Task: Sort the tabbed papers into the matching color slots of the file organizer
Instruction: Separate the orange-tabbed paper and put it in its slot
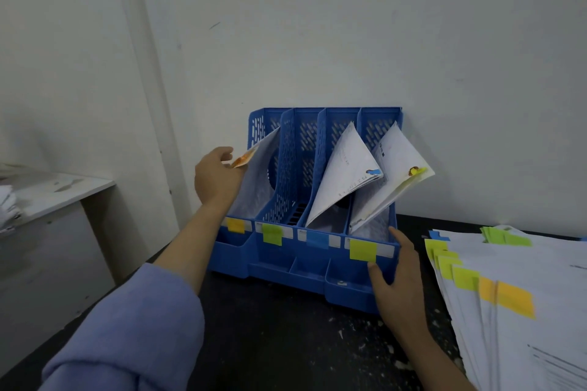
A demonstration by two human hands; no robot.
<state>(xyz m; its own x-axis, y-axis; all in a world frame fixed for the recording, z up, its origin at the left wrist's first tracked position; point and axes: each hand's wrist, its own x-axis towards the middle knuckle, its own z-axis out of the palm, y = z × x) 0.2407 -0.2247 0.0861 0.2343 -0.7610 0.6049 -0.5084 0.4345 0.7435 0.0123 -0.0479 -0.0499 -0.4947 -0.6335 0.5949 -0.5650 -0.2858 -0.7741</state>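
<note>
Orange shows at the tab of the white paper sheet [254,181] that the left hand [217,178] pinches by its upper corner, fingers curled at the orange tab [243,159]. The sheet already stands partly inside the leftmost slot of the blue perforated plastic file organizer [286,263], its long axis slanting from the hand down and right toward the slot's floor; judged from this, the coming move is a short push down along that slant and then a release. The orange-yellow label [235,225] on that slot's front appears to match the tab.

The right hand [397,276] rests on the organizer's front right corner, thumb and fingers spread against the plastic, seemingly steadying it; it pinches nothing.

Of the slots, the second, under a green label [272,234], looks empty. The third, under a blue label [317,240], holds leaning blue-tabbed sheets [343,174]. The fourth, under a yellow-green label [363,250], holds yellow-tabbed sheets [397,174].

To the right on the dark bench [270,327] lies the unsorted fanned stack of papers [524,311], nearer the right hand.
</note>
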